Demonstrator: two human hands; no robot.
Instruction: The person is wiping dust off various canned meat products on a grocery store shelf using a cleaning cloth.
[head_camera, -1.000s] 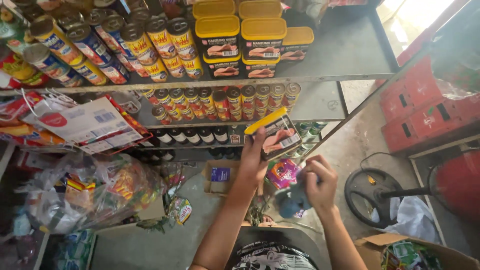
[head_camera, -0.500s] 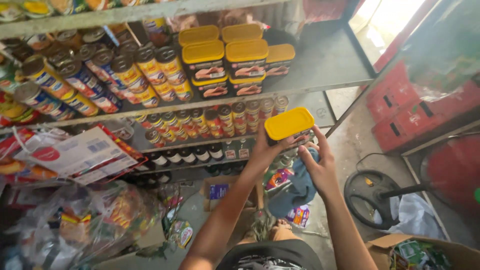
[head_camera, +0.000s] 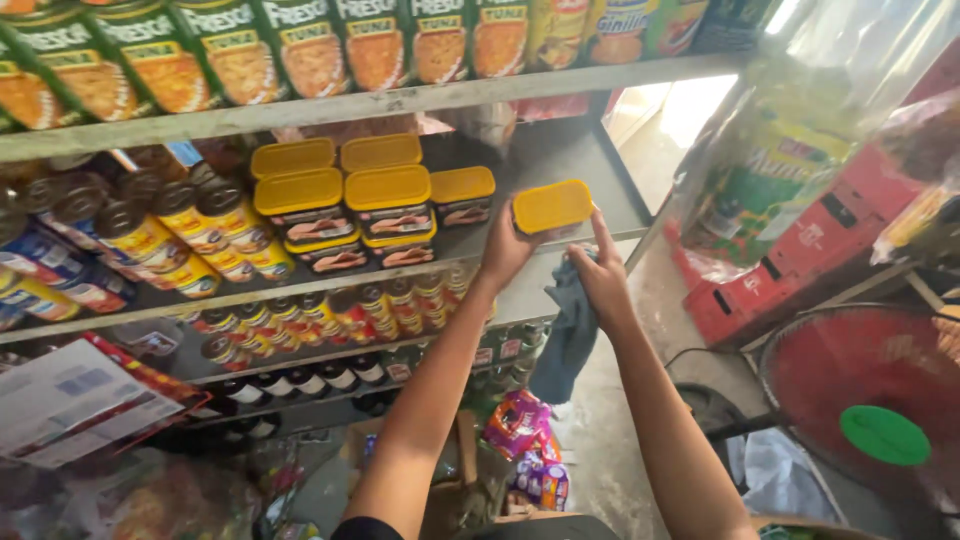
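A yellow-lidded tin (head_camera: 552, 208) is held up at the right end of the middle shelf (head_camera: 560, 165), just beside a row of like tins (head_camera: 390, 205). It is gripped from the left by the left hand (head_camera: 507, 247), whose fingers are closed around its near side. The right hand (head_camera: 600, 275) is raised just below and to the right of the tin, one finger stretched up to touch its right edge; a dark cloth (head_camera: 570, 330) is clutched in the remaining closed fingers and hangs down from the palm.

The like tins are stacked in two layers to the left, their lids yellow and their sides dark with pictures. Further left on the same shelf, round cans (head_camera: 150, 235) are laid on their sides. On the shelf above, tall cans (head_camera: 300, 50) are lined up. On the shelf below, small jars (head_camera: 330, 315) are ranged, and dark bottles (head_camera: 300, 380) lower still. To the far right, red crates (head_camera: 800, 260) are seen, and a red fan (head_camera: 870, 400) is placed near them.
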